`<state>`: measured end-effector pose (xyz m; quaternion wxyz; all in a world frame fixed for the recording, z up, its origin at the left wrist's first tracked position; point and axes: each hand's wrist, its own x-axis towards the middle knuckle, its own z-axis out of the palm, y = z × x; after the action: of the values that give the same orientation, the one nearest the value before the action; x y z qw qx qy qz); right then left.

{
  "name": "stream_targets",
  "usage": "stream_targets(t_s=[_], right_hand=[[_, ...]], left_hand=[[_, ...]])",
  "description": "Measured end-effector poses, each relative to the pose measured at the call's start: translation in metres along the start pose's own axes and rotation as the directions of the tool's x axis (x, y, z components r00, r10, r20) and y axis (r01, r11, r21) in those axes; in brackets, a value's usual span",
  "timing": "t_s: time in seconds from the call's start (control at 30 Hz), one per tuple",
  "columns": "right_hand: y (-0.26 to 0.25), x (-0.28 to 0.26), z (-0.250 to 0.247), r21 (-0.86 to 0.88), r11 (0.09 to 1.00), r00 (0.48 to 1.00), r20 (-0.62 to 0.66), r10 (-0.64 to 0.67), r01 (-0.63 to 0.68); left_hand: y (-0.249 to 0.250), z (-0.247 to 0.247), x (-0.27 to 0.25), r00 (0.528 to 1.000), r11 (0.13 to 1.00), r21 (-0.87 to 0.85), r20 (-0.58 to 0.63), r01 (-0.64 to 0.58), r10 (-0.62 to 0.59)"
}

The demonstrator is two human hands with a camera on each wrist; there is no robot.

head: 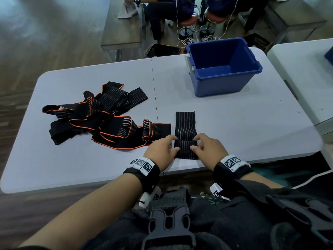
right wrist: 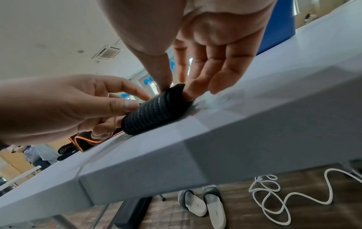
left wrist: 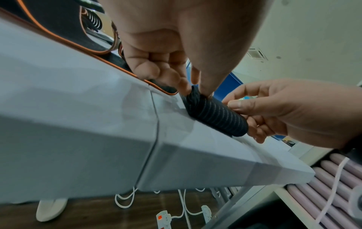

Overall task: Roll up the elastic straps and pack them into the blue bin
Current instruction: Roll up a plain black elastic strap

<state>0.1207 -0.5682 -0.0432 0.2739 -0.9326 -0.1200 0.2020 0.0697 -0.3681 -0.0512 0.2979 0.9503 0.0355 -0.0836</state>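
Note:
A black striped elastic strap (head: 185,123) lies flat on the grey table (head: 243,127), running away from me, with its near end wound into a short roll (left wrist: 215,115) (right wrist: 154,110). My left hand (head: 173,144) (left wrist: 195,89) pinches the roll's left end between thumb and fingers. My right hand (head: 194,143) (right wrist: 176,89) pinches its right end the same way. The roll rests on the table close to the front edge. A tangled pile of black, orange-edged straps (head: 100,116) lies to the left. The blue bin (head: 223,65) stands open at the table's far right; nothing shows inside it.
A second table (head: 306,69) adjoins on the right. Beyond the far edge are another grey table (head: 122,33), red stools (head: 189,20) and seated people's legs. Under the table lie white cables (right wrist: 274,198), slippers (right wrist: 203,204) and a power strip (left wrist: 164,218).

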Motion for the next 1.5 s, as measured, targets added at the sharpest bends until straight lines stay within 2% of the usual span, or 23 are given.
stream_targets(t_s=[0.13,0.23,0.3,0.4,0.5,0.63,0.87,1.03,1.2,1.37,1.43,1.5], right_hand=[[0.0,0.0,0.0,-0.11,0.993,0.995,0.098,-0.027,0.038],[0.0,0.0,0.002,-0.351,0.929,0.982,0.182,-0.057,0.119],[0.001,0.001,0.002,-0.373,0.92,0.982,0.18,-0.053,0.118],[0.003,0.003,0.002,-0.253,0.966,0.985,0.171,-0.016,0.06],[0.005,0.002,0.003,-0.107,0.994,0.982,0.187,0.001,0.019],[0.002,0.004,-0.001,-0.051,0.998,0.989,0.14,0.038,-0.031],[0.002,0.006,-0.003,0.024,0.989,0.987,0.071,0.143,-0.145],[-0.001,0.006,-0.003,0.043,0.984,0.983,0.07,0.169,-0.172],[-0.005,0.007,-0.002,0.059,0.98,0.982,0.048,0.185,-0.188],[-0.005,0.013,-0.005,0.199,0.95,0.97,0.053,0.236,-0.242],[-0.005,0.012,-0.006,0.261,0.931,0.967,0.062,0.247,-0.255],[-0.004,0.01,-0.007,0.234,0.945,0.974,0.068,0.217,-0.227]], left_hand=[[-0.003,-0.002,0.0,1.0,1.0,0.011,0.017,-0.002,0.002],[-0.004,-0.006,0.001,0.994,0.999,0.04,0.108,0.013,-0.017],[-0.006,-0.007,0.001,0.985,0.997,0.077,0.171,0.02,-0.033],[-0.009,-0.006,0.003,0.985,0.998,0.065,0.171,0.021,-0.032],[-0.01,-0.003,0.003,0.993,0.998,-0.042,0.112,0.038,-0.034],[-0.01,0.0,0.005,0.992,0.987,-0.136,0.103,0.09,-0.076],[-0.006,0.0,0.007,0.981,0.979,-0.125,0.127,0.161,-0.146],[-0.004,-0.001,0.012,0.974,0.968,-0.135,0.103,0.213,-0.2],[0.0,-0.001,0.015,0.971,0.966,-0.117,0.103,0.229,-0.218],[0.005,-0.003,0.016,0.969,0.967,-0.101,0.105,0.232,-0.222],[0.005,-0.005,0.014,0.969,0.97,-0.058,0.084,0.237,-0.232],[0.005,-0.006,0.011,0.974,0.975,-0.012,0.041,0.221,-0.221]])
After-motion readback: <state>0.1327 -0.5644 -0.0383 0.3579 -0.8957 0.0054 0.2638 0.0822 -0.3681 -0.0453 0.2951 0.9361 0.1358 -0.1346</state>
